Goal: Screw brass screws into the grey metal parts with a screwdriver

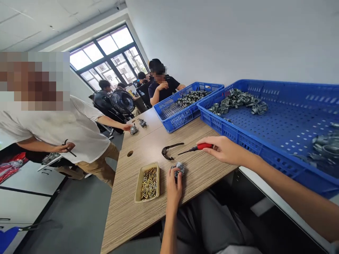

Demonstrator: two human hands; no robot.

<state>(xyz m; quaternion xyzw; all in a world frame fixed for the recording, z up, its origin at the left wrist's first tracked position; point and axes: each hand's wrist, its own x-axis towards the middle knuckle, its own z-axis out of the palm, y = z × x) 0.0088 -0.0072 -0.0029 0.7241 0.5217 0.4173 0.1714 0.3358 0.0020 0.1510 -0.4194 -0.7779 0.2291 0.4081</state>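
Note:
My left hand (174, 184) grips a small grey cast-metal part (179, 169) on the wood-grain table, fingers wrapped around its near side. Held in my right hand (221, 150) is a screwdriver (203, 146) with a red and black handle. Its dark shaft points left, above the table and apart from the metal part. A cream tub (158, 187) of small brass-coloured and silvery pieces (148, 183) stands left of my left hand. Beyond the metal part lies a black wristwatch (164, 152) with its strap spread out.
Two blue crates (267, 144) (169, 124) with metal castings stand along the right and far side. A person in a white shirt (60, 130) at the left touches a metal part (134, 129) on the table. Another person (164, 86) sits beyond the far crate. The table has a round hole (130, 153).

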